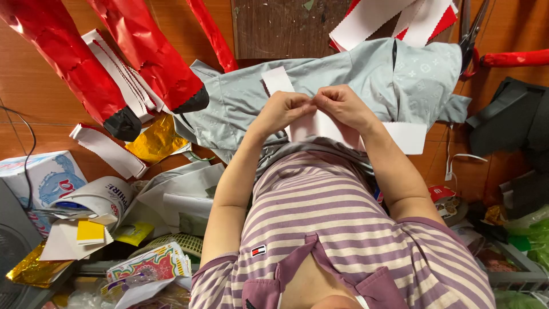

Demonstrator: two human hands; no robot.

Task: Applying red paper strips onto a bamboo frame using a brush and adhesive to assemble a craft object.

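Both hands, left [284, 110] and right [341, 106], fingertips pinched, meeting, forearms converging.

A brown tiled floor [34, 123] carries red foil tubes [68, 63] with black ends; white paper strips [106, 150] and a gold foil scrap [155, 139] beside them; scissors [472, 37] at upper right; dark cloth [512, 117] further right.

Both hands [313, 109] met over the white paper strip [337, 129] on the grey cloth [366, 74]; bare floor [34, 114] lay open far left; red foil rolls [103, 63] blocked the upper left; gold foil [154, 140] and paper clutter [103, 200] crowded the near left; scissors [472, 40] and dark fabric [509, 114] closed the right side; dark board [280, 26] stood ahead.
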